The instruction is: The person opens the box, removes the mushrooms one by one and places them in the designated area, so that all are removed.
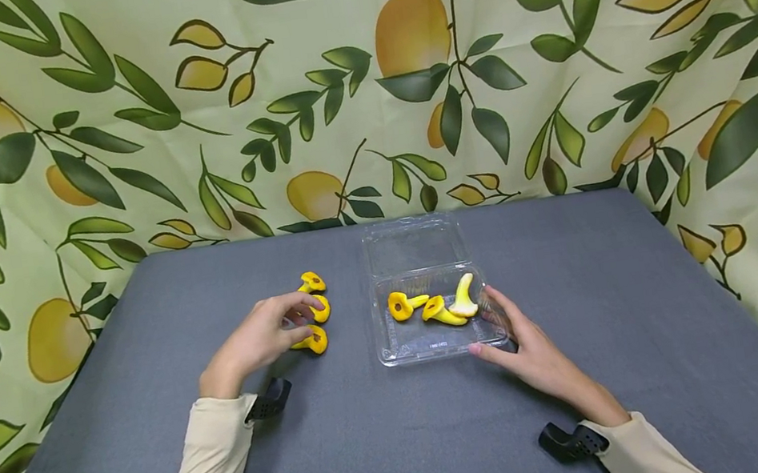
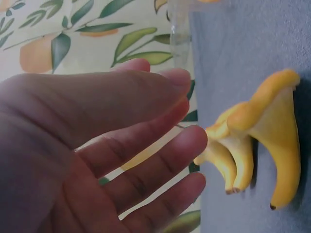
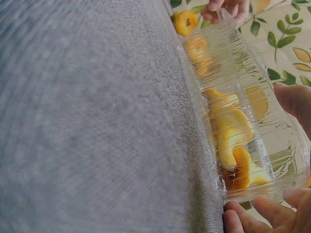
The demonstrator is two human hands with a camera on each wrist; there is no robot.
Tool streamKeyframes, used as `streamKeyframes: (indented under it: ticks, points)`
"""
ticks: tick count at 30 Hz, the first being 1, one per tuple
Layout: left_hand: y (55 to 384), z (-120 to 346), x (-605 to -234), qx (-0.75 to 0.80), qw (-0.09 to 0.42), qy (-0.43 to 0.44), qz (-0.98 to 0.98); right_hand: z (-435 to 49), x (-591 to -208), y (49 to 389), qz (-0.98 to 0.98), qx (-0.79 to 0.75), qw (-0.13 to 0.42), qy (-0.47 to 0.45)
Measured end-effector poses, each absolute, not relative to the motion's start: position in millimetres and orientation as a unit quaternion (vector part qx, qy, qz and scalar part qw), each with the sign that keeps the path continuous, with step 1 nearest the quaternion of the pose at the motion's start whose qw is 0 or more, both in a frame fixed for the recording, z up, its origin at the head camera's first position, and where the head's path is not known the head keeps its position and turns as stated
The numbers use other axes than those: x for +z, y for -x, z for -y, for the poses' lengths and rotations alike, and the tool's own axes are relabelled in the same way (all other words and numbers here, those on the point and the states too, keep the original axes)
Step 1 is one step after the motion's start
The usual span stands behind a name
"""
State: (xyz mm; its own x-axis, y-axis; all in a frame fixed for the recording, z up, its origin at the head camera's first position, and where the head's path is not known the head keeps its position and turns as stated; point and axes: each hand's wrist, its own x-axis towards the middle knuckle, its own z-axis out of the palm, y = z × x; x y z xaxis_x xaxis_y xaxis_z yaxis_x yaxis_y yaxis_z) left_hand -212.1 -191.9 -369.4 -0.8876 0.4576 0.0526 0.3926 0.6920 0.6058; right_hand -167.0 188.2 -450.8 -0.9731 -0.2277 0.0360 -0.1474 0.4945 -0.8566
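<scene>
Three yellow chanterelle mushrooms lie in a row on the table, the back one [image 1: 313,281], the middle one [image 1: 321,308] and the front one [image 1: 316,340]. My left hand [image 1: 256,343] hovers right over them, its fingers loosely spread with nothing between them. The left wrist view shows its fingertips apart from the nearest chanterelle [image 2: 284,150]. A clear plastic clamshell container [image 1: 399,353] has three more chanterelles [image 1: 442,312] on its bottom. My right hand [image 1: 536,348] grips the container's right side, thumb at the front corner and fingers along the wall.
The container's hinged lid [image 1: 413,249] stands open toward the back. A grey cloth [image 1: 379,446] covers the table. Behind and at both sides hangs a curtain [image 1: 335,24] printed with leaves and fruit.
</scene>
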Motion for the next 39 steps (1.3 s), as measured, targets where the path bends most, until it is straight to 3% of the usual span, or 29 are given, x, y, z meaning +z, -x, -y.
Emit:
streamKeyframes:
  ticks: [39]
  points:
    - [198.2, 119.9, -380.0, 0.362, -0.032, -0.293, -0.884, -188.5, -451.8, 168.1, -0.863, -0.491, 0.037, 0.111]
